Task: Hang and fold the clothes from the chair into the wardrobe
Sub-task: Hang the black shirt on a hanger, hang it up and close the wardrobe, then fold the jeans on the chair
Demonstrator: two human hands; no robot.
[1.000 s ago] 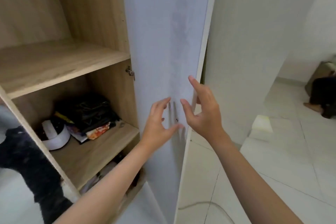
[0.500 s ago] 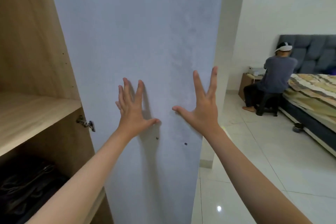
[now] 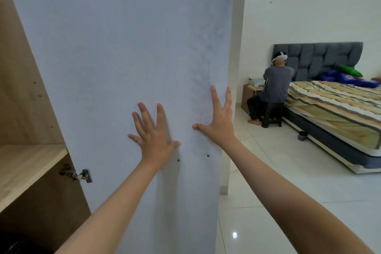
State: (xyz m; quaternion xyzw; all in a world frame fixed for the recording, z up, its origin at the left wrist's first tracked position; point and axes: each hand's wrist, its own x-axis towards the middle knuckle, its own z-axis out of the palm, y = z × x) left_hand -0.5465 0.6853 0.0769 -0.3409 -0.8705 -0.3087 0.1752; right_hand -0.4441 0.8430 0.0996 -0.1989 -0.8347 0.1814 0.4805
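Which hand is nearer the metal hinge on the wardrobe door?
Left. The left hand lies flat on the wardrobe door, above and to the right of the hinge. The right hand is pressed near the door's free edge, farther from it.

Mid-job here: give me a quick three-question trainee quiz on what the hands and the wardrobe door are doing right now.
1. True or false: both hands are open and empty.
2. The left hand rests on: A) the wooden shelf B) the wardrobe door C) the bed
3. Fill in: the right hand presses near the door's free ____.

Key: 1 true; 2 B; 3 edge.
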